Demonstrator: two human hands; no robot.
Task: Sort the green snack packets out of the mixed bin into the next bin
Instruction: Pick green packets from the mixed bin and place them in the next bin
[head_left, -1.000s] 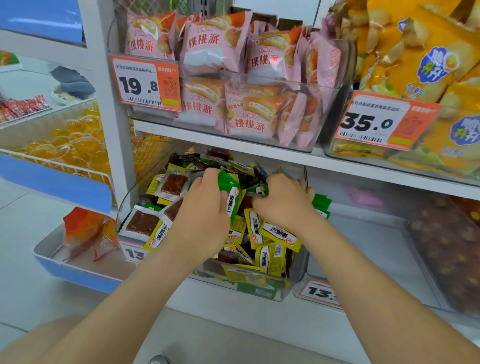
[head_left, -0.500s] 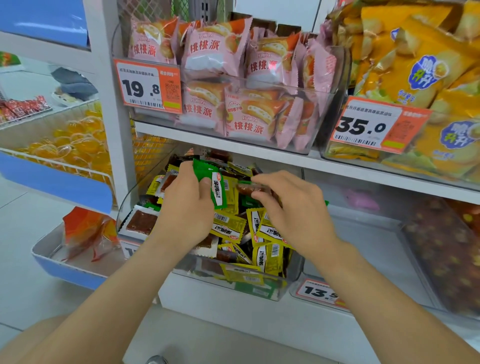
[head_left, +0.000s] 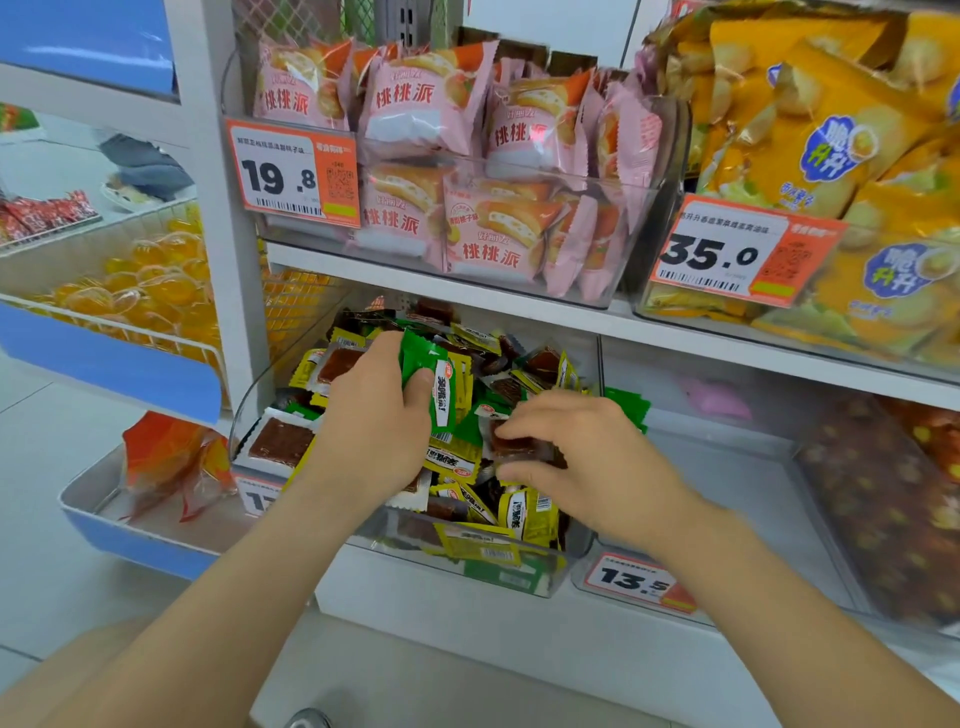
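Gripping green packets (head_left: 434, 382) upright, the left hand (head_left: 371, 421) hangs over the mixed bin (head_left: 467, 564), fingers curled round them. The right hand (head_left: 587, 462), palm down, pinches a brown packet (head_left: 519, 447) above the bin's yellow, green and brown heap (head_left: 457, 462). More green packets (head_left: 631, 408) lie just beyond it, at the left edge of the next bin (head_left: 727, 493).

The left arm (head_left: 270, 561) hides half the mixed bin's price tag (head_left: 255, 496), the yellow chip bags (head_left: 831, 130) run off the edge, and the pink thing (head_left: 714, 399) is blurry.
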